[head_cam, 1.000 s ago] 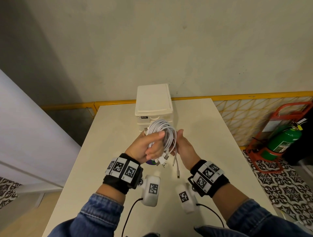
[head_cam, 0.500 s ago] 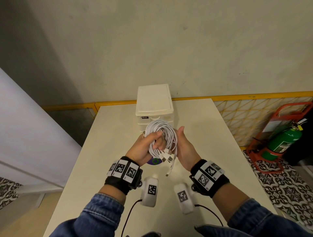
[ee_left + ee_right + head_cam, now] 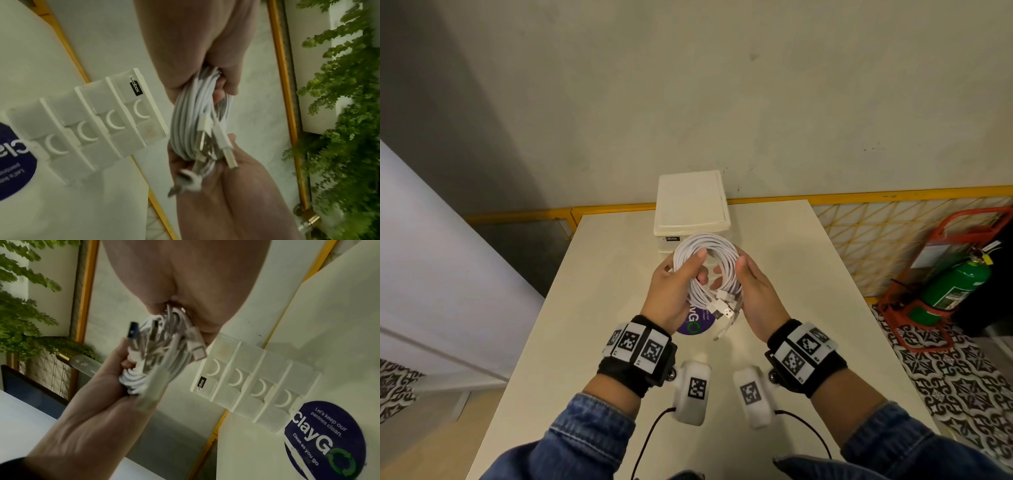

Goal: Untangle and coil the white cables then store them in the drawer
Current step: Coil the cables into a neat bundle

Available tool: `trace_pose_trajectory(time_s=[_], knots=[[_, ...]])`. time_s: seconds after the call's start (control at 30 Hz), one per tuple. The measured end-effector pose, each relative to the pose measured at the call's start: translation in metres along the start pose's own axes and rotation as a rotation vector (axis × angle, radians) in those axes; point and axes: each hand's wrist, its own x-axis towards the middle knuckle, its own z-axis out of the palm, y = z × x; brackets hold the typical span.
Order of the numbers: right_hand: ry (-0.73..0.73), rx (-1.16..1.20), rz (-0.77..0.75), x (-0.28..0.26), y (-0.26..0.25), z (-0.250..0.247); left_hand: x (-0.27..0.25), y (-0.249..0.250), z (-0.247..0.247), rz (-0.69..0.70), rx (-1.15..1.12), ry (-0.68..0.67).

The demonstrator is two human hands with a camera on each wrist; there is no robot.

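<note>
A coil of white cables (image 3: 707,263) is held up between both hands above the table, just in front of the white drawer unit (image 3: 691,205). My left hand (image 3: 676,286) grips the coil's left side, thumb over the strands. On the coil's right side my right hand (image 3: 751,291) holds it with curled fingers. Several USB plugs (image 3: 724,308) hang from the coil's lower edge. The left wrist view shows the coil (image 3: 197,123) and plugs between both palms. In the right wrist view the coil (image 3: 156,356) sits beside the drawer unit (image 3: 255,386), whose drawers are all shut.
A round purple sticker (image 3: 697,322) lies on the cream table (image 3: 808,274) under the hands. A yellow rail (image 3: 859,193) runs behind the table. A green fire extinguisher (image 3: 955,287) in a red stand is on the floor at right.
The loose cable end that hung below the hands has been drawn up against the coil. The coil now faces me as a rounder loop and both hands have risen slightly toward the drawer unit.
</note>
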Motion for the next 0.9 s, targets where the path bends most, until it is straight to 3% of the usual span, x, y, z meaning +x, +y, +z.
trace_pose_trajectory(time_s=[0.1,0.37,0.9], knots=[[0.013,0.087,0.047,0.001,-0.001,0.003,0.000,-0.002,0.002,0.063,-0.049,0.050],[0.021,0.304,0.198,-0.002,0.009,0.010,-0.002,-0.006,0.009,0.289,0.178,0.162],[0.219,0.493,0.197,0.001,0.008,0.005,-0.018,-0.041,0.009,0.198,0.312,0.066]])
